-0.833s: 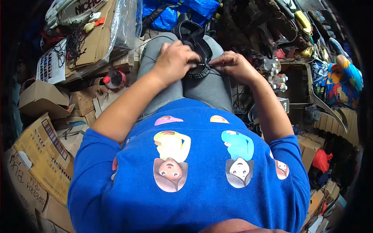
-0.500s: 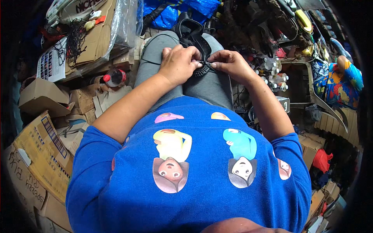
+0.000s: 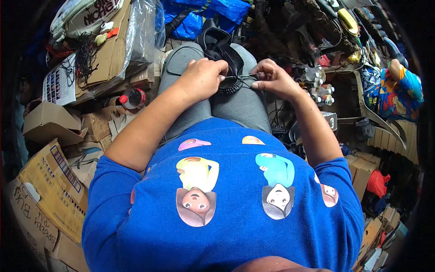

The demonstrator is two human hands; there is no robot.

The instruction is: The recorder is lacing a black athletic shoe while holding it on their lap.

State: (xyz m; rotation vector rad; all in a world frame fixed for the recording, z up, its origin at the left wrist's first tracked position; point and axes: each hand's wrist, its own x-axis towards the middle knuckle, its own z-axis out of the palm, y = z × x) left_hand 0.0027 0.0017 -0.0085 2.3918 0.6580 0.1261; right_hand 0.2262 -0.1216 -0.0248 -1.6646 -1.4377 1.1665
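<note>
A black shoe point(image 3: 233, 61) lies across my grey-trousered lap, its ridged sole edge at the end nearest me. My left hand point(image 3: 201, 78) is closed at the shoe's left side, thumb and forefinger pressed together by its rim. What lies between those fingertips is mostly hidden. Just right of the shoe, my right hand point(image 3: 275, 80) pinches a dark thread point(image 3: 248, 78) that runs from the shoe's edge. A thin, bright, needle-like piece point(image 3: 256, 73) also shows at its fingertips. More black cord point(image 3: 168, 68) loops over my left thigh.
Cardboard boxes point(image 3: 52, 119) and a red-capped bottle point(image 3: 132, 98) crowd the left. Blue plastic sheeting point(image 3: 226, 13) lies beyond my knees. Several small bottles point(image 3: 322, 90) stand at right, near a curved strip point(image 3: 385, 127). Behind them, another person's arm point(image 3: 398, 70) shows beside colourful cloth.
My right hand has moved right, away from the shoe, drawing thread out between them. The left hand has shifted slightly left and stays beside the shoe.
</note>
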